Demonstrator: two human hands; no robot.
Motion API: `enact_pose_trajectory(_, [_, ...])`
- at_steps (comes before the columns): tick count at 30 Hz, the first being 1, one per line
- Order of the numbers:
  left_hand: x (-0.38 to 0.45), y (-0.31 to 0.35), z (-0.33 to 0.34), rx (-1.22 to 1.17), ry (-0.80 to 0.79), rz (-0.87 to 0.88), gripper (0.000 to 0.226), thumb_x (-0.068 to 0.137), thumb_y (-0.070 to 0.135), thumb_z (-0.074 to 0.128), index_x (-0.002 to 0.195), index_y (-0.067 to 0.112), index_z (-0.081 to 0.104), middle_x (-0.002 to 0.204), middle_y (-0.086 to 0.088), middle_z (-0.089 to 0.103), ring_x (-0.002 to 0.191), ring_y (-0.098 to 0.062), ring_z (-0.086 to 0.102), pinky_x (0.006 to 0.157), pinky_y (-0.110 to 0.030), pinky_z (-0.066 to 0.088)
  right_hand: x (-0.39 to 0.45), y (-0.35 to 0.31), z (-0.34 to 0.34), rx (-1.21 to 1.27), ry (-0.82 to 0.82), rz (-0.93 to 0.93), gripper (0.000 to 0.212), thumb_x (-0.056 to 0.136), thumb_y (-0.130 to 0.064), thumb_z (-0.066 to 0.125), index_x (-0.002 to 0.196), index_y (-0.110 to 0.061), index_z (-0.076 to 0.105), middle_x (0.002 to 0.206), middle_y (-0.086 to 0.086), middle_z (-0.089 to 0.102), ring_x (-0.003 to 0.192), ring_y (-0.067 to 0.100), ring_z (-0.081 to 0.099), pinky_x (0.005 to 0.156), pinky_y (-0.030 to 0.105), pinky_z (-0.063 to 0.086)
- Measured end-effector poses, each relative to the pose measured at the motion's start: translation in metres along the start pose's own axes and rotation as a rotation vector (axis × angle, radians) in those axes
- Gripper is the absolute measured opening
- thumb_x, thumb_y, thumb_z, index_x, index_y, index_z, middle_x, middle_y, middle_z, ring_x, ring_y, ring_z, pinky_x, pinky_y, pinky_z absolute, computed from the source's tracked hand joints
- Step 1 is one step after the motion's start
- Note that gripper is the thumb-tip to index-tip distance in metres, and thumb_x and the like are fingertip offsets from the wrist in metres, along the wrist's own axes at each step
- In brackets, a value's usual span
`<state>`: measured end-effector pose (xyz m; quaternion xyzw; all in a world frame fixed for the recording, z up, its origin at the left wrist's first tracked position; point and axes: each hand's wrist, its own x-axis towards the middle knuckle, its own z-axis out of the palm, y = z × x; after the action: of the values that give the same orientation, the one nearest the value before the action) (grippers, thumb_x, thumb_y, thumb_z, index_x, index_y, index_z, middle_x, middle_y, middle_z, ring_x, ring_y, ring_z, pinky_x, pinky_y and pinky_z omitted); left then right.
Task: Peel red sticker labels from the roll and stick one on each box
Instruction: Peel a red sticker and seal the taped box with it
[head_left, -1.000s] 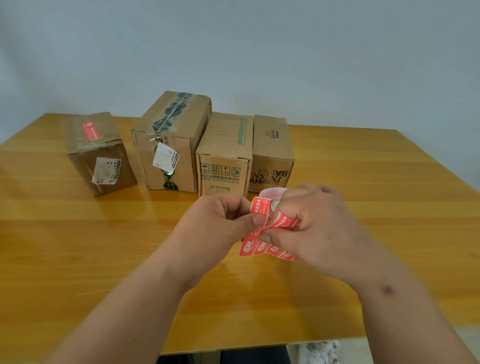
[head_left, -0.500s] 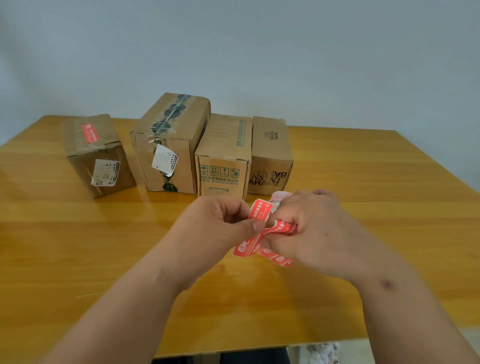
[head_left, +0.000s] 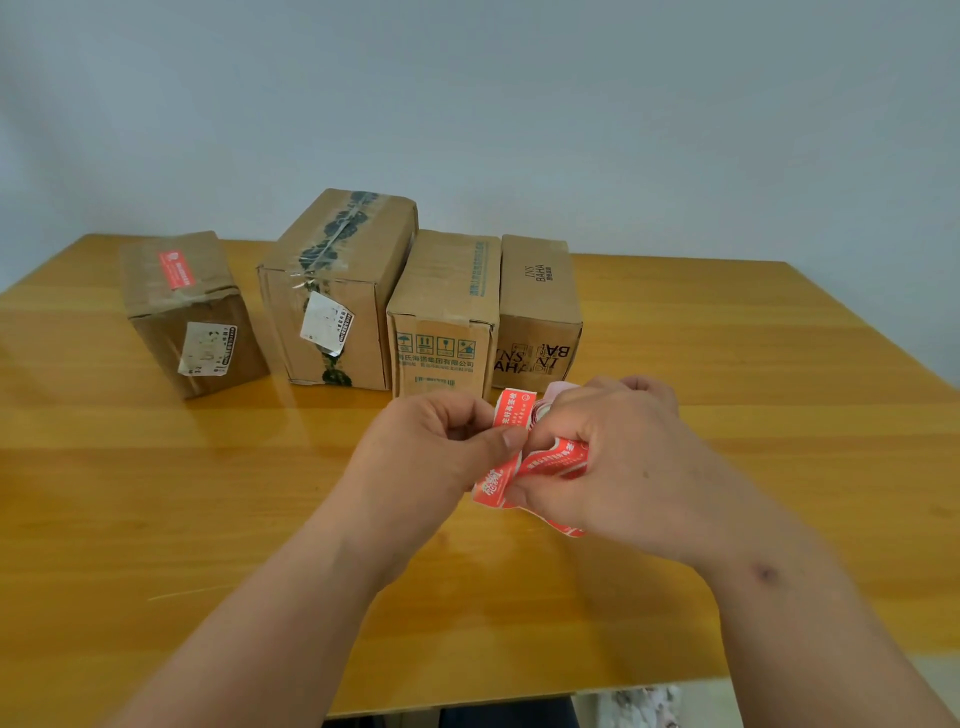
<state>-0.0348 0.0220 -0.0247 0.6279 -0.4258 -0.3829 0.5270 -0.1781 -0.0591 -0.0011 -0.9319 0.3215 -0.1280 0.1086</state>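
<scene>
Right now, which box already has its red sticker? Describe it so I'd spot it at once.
On the wooden table, four cardboard boxes stand in a row. It is the leftmost box, apart from the others. Only it has a red sticker on top.

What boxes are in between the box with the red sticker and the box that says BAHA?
Two boxes: the tall taped box and the box with green print stand between the stickered box and the BAHA box, seen in the head view.

Red labels (head_left: 550, 460) with white print, brown boxes (head_left: 441, 306), honey-yellow table (head_left: 156, 493).
</scene>
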Motion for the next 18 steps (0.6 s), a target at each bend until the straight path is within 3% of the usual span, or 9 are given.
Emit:
enact_pose_trajectory(2, [0.001, 0.0, 0.001, 0.028, 0.013, 0.023, 0.011, 0.085, 0.024, 0.071, 0.08, 0.016, 0.075, 0.08, -0.011, 0.074, 0.082, -0.038, 0.067, 0.079, -0.054, 0.055, 0.001, 0.0, 0.001, 0.014, -0.035, -0.002, 0.045, 0.066, -0.07, 0.063, 0.074, -0.026, 0.07, 0.069, -0.011, 0.062, 0.104, 0.002, 0.047, 0.101, 0.037, 0.021])
enact_pose_trajectory(4, [0.001, 0.001, 0.001, 0.051, 0.014, 0.036, 0.012, 0.084, 0.027, 0.071, 0.078, 0.018, 0.075, 0.077, -0.008, 0.074, 0.072, -0.028, 0.066, 0.072, -0.047, 0.054, 0.001, 0.0, -0.001, 0.039, -0.045, -0.004, 0.041, 0.07, -0.066, 0.065, 0.071, -0.026, 0.069, 0.068, -0.01, 0.063, 0.103, 0.004, 0.047, 0.102, 0.038, 0.021])
enact_pose_trajectory(7, [-0.001, 0.003, -0.005, 0.056, -0.053, 0.018, 0.017, 0.078, 0.035, 0.074, 0.081, 0.018, 0.075, 0.081, -0.007, 0.075, 0.081, -0.031, 0.068, 0.082, -0.047, 0.055, 0.001, 0.0, -0.003, 0.021, -0.041, -0.004, 0.035, 0.076, -0.058, 0.065, 0.071, -0.023, 0.068, 0.072, -0.009, 0.066, 0.097, 0.003, 0.047, 0.103, 0.039, 0.02])
enact_pose_trajectory(10, [-0.003, 0.003, -0.011, 0.1, -0.133, -0.007, 0.012, 0.078, 0.027, 0.076, 0.085, 0.017, 0.076, 0.084, -0.008, 0.075, 0.084, -0.031, 0.068, 0.087, -0.051, 0.055, 0.0, 0.0, -0.005, -0.024, -0.053, -0.001, 0.03, 0.08, -0.054, 0.064, 0.071, -0.025, 0.068, 0.068, -0.015, 0.058, 0.097, 0.001, 0.045, 0.104, 0.039, 0.019])
enact_pose_trajectory(14, [-0.002, 0.0, -0.007, 0.132, -0.089, -0.006, 0.008, 0.085, 0.021, 0.071, 0.084, 0.014, 0.075, 0.083, -0.005, 0.075, 0.085, -0.029, 0.069, 0.085, -0.051, 0.055, -0.001, -0.002, -0.006, -0.053, -0.076, -0.002, 0.03, 0.081, -0.055, 0.062, 0.073, -0.026, 0.068, 0.066, -0.018, 0.051, 0.095, -0.001, 0.04, 0.106, 0.038, 0.016])
enact_pose_trajectory(18, [-0.002, -0.002, -0.006, 0.054, -0.049, -0.035, 0.008, 0.088, 0.016, 0.067, 0.088, 0.01, 0.072, 0.079, -0.007, 0.076, 0.073, -0.023, 0.072, 0.083, -0.046, 0.058, -0.002, -0.002, -0.004, -0.062, -0.061, 0.0, 0.045, 0.074, -0.064, 0.049, 0.073, -0.025, 0.071, 0.064, -0.019, 0.05, 0.094, -0.003, 0.041, 0.106, 0.04, 0.017])
